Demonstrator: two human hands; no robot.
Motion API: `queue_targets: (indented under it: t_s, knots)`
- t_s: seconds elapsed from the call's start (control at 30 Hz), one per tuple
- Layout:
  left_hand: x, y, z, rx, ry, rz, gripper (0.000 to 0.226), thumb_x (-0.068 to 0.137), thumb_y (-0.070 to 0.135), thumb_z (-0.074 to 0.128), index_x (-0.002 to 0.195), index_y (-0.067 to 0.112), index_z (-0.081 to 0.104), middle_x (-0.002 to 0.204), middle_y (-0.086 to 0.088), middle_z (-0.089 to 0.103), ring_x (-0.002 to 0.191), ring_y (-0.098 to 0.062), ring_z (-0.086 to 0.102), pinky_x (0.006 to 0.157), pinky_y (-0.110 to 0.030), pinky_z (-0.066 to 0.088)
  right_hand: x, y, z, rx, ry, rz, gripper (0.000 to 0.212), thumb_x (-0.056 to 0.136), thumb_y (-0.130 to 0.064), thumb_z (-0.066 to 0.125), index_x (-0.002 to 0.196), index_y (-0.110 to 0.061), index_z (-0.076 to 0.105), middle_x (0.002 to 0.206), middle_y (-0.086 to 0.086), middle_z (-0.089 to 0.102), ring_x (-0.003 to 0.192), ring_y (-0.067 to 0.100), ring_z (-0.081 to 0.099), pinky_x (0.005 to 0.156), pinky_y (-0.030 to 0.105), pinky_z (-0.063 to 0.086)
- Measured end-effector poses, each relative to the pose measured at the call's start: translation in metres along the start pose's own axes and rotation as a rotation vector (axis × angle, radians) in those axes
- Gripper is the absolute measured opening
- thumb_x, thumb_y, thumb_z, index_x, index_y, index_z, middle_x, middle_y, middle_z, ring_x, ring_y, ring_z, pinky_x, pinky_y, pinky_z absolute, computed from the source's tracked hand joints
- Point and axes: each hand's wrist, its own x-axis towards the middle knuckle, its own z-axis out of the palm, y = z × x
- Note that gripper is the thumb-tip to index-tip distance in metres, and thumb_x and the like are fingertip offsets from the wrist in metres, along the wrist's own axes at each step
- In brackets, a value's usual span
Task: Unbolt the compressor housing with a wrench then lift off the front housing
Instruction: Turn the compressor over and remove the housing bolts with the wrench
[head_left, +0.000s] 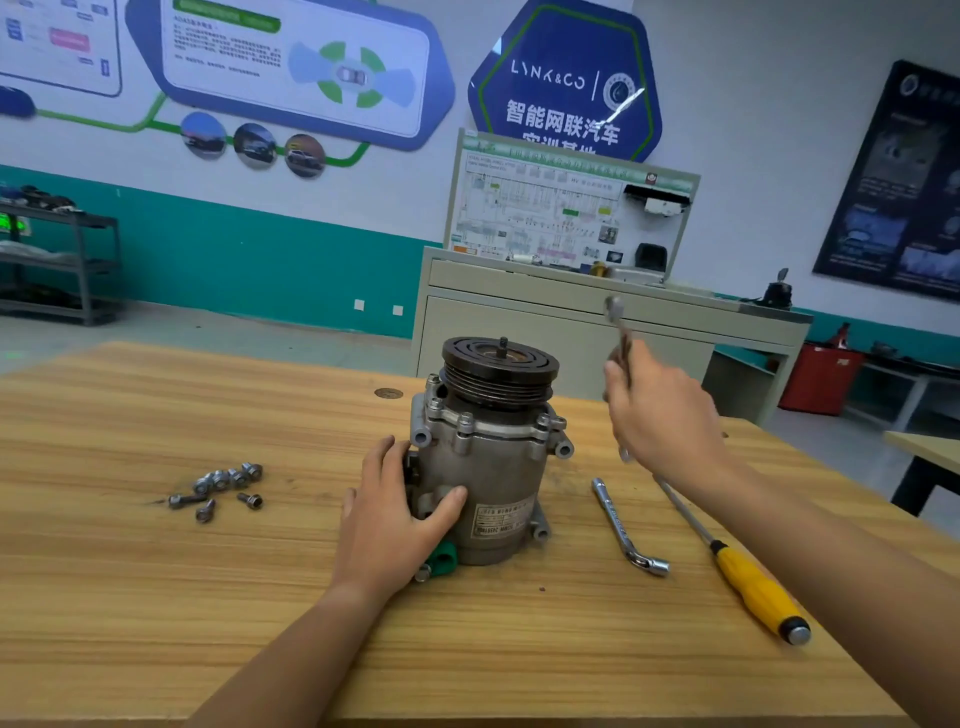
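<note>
Compressor: stands upright at the centre of the frame on the wooden table, its dark grooved pulley on top and a label low on its side.
Housing bolts: several show around the flange just under the pulley, seated in their lugs.
Left hand: pressed against the left side of the compressor body, fingers spread wide, thumb lying across the front – steadying it, not closed around anything.
Right hand: raised in the right centre of the frame, above the table and to the right of the compressor, apart from it; closed around a wrench.
Wrench: its metal shaft and head stick up out of the fist, blurred; the lower tip shows just beneath the hand.
Loose bolts: a small cluster on the table at centre left, well apart from the compressor.
Socket wrench: an L-shaped one – flat on the table, just right of the compressor.
Screwdriver: yellow handle, lying at lower right, its shaft running up under the right forearm.
</note>
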Motion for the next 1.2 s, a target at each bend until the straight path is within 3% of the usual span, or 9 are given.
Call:
queue_targets:
  t_s: [0.1,0.23,0.63,0.8,1.0,1.2]
  knots:
    - [0.000,0.001,0.000,0.049,0.007,0.007,0.083,0.079,0.059,0.054,0.144,0.015,0.029,0.150,0.004,0.023,0.136,-0.014,0.028,0.110,-0.051,0.026,-0.020,-0.009,-0.020,0.125,-0.128,0.015,0.019,0.098,-0.032,0.029,0.094,-0.019,0.041,0.064,0.000,0.054,0.059,0.020,0.056,0.052,0.037,0.047]
    - [-0.002,0.006,-0.001,0.058,0.007,0.002,0.085,0.078,0.060,0.052,0.145,0.015,0.027,0.151,0.003,0.022,0.136,-0.015,0.026,0.111,-0.051,0.024,-0.033,-0.015,-0.029,-0.177,-0.393,-0.035,0.011,0.098,-0.028,0.031,0.095,-0.024,0.040,0.068,-0.005,0.046,0.061,0.012,0.046,0.047,0.028,0.032]
    - [-0.002,0.006,-0.002,0.006,0.001,0.006,0.082,0.077,0.055,0.056,0.144,0.014,0.029,0.150,0.002,0.025,0.135,-0.015,0.030,0.109,-0.048,0.029,-0.021,-0.028,-0.026,-0.478,-0.409,-0.148,0.027,0.090,-0.010,0.038,0.113,-0.021,0.045,0.060,-0.006,0.031,0.049,0.010,0.028,0.040,0.024,0.021]
    - [-0.002,0.005,-0.003,0.007,-0.001,0.006,0.083,0.077,0.056,0.056,0.144,0.013,0.030,0.149,0.001,0.026,0.134,-0.016,0.032,0.109,-0.047,0.031,-0.019,-0.035,-0.030,-0.600,-0.462,-0.239,0.026,0.090,-0.007,0.041,0.114,-0.015,0.044,0.058,-0.004,0.029,0.046,0.012,0.027,0.039,0.025,0.022]
    - [-0.002,0.004,-0.002,0.013,0.001,0.003,0.084,0.076,0.059,0.053,0.144,0.015,0.029,0.148,0.003,0.026,0.133,-0.015,0.033,0.108,-0.046,0.032,-0.012,-0.030,-0.032,-0.547,-0.568,-0.252,0.024,0.093,-0.016,0.034,0.115,-0.015,0.042,0.062,-0.005,0.034,0.051,0.010,0.032,0.043,0.025,0.026]
    - [0.000,0.002,0.000,0.001,-0.011,0.009,0.082,0.076,0.058,0.054,0.142,0.015,0.031,0.146,0.003,0.029,0.131,-0.015,0.035,0.105,-0.045,0.035,0.006,-0.019,-0.030,-0.765,-0.573,-0.340,0.032,0.091,-0.004,0.039,0.121,-0.013,0.041,0.062,-0.002,0.036,0.049,0.012,0.034,0.042,0.024,0.025]
